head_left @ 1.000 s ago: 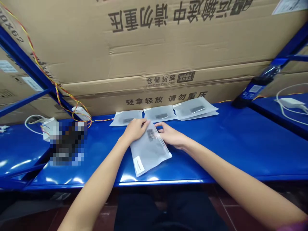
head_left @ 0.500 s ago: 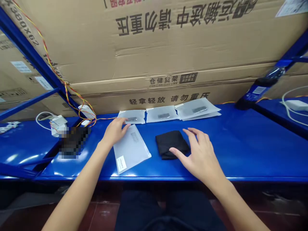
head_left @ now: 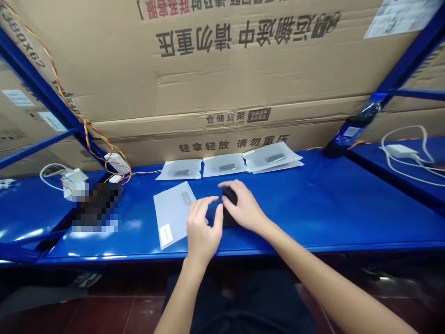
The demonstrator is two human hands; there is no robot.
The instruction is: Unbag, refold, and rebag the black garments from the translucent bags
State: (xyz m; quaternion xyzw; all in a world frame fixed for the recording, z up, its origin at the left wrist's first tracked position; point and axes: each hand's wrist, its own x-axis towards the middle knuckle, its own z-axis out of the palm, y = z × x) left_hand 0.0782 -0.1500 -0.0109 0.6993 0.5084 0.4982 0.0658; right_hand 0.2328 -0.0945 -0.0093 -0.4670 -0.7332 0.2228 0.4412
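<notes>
Fingers (head_left: pixel 233 184) of the right hand (head_left: pixel 246 208) are curled down over a soft, folded black fabric bundle (head_left: pixel 229 218), gripping it from above and keeping it compact against the blue steel surface (head_left: pixel 313 218). The left hand (head_left: pixel 202 229) holds nothing: its fingers are half curled and relaxed, just beside the bundle.

From the head camera, the bundle sits between the hands, partly hidden by them. Just to its left lies a flat, translucent frosted plastic bag (head_left: pixel 172 213), with a small white label (head_left: pixel 166 234) and a grey printed panel (head_left: pixel 187 198), too small to read. Lying flat, it sits close to both hands. Behind them, three similar bags (head_left: pixel 225 165) holding dark items lie side by side along the back of the surface, the rightmost apparently doubled.

Behind the surface stand brown cardboard cartons (head_left: pixel 222 83), with legible Chinese print: "轻拿轻放 请勿重压", asking for gentle handling and no heavy pressure, and "仓储货架", meaning warehouse shelving. Red and yellow wires (head_left: pixel 86 134) run down at the left, near a pixelated patch (head_left: pixel 97 206) whose contents cannot be made out.
</notes>
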